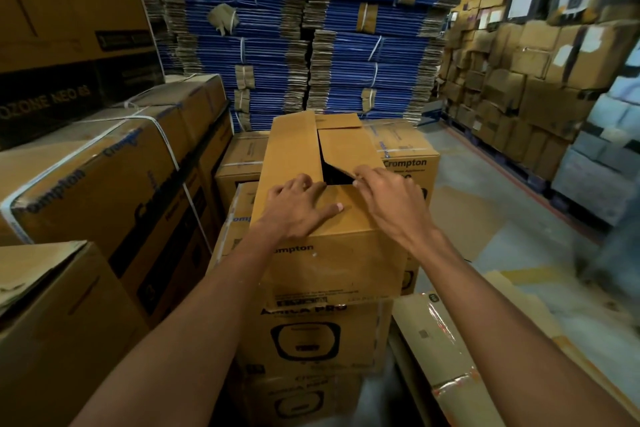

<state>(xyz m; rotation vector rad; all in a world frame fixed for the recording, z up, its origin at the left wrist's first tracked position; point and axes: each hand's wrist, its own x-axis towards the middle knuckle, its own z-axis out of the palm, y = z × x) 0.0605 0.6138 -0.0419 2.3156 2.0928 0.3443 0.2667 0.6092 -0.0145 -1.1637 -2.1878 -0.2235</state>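
Observation:
A brown cardboard box (pixel 332 263) with "Crompton" print sits on top of a stack of similar boxes in the middle of the view. Its top flaps are nearly closed, with a dark triangular gap between them. My left hand (pixel 298 208) lies on the near flap, its fingers curled at the flap's edge by the gap. My right hand (pixel 388 194) reaches over the right flap (pixel 346 149) and its fingertips pinch that flap's near corner. The left flap (pixel 294 149) stands slightly raised.
Strapped Crompton boxes (pixel 104 177) are stacked at the left. Tall bundles of flattened blue cartons (pixel 294 28) fill the back. A wall of brown boxes (pixel 519 80) stands at the right. Grey floor (pixel 502 191) with flat cardboard sheets (pixel 460 215) lies to the right.

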